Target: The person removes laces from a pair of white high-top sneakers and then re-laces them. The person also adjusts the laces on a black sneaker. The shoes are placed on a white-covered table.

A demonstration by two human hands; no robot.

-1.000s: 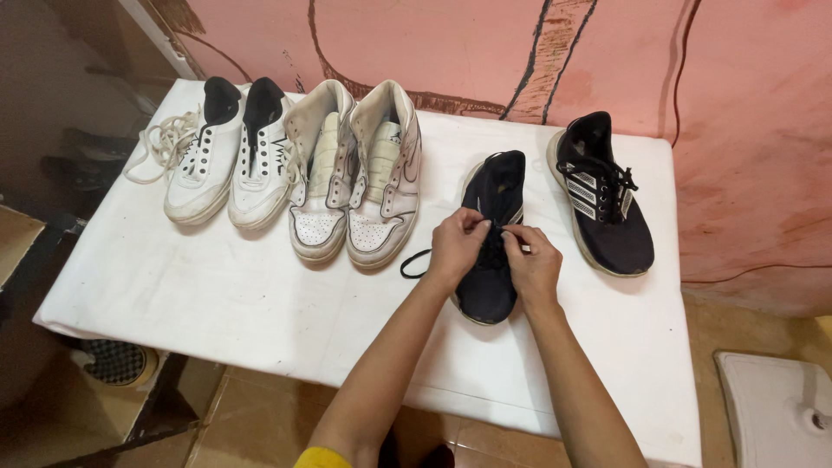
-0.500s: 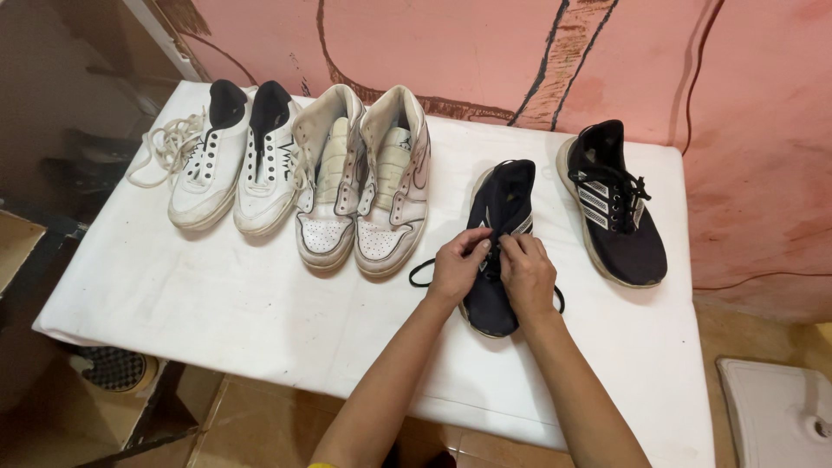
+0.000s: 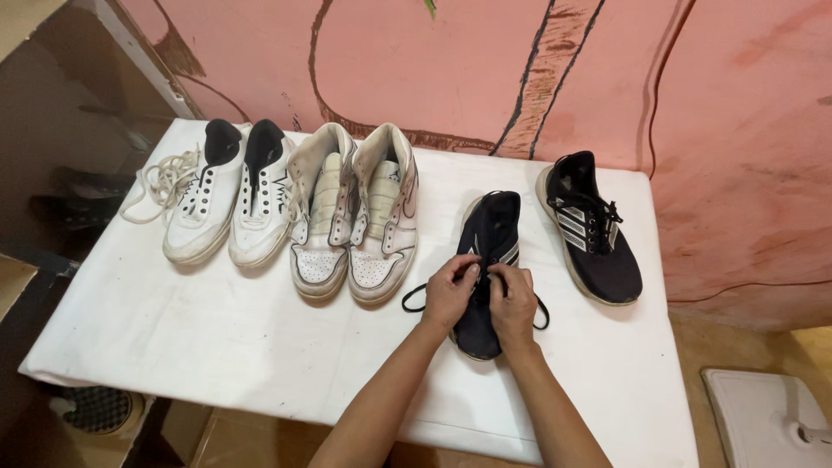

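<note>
A black sneaker (image 3: 490, 234) with white stripes lies on the white table (image 3: 217, 347), toe toward me. Both my hands rest on its front half. My left hand (image 3: 451, 290) pinches its black lace (image 3: 414, 299), which loops out to the left. My right hand (image 3: 513, 299) grips the lace on the other side, where a loop shows at the right. The matching black sneaker (image 3: 592, 230) sits to the right with its laces tied.
A pair of worn white high-top sneakers (image 3: 354, 217) stands left of my hands. Further left are white low sneakers (image 3: 227, 195) with black lining and a loose white lace (image 3: 160, 182). A pink painted wall (image 3: 520, 61) backs the table. A white object (image 3: 763, 416) lies on the floor right.
My hands have slid down the black sneaker toward its toe, and lace loops have come out on both sides. The camera view has shifted slightly.
</note>
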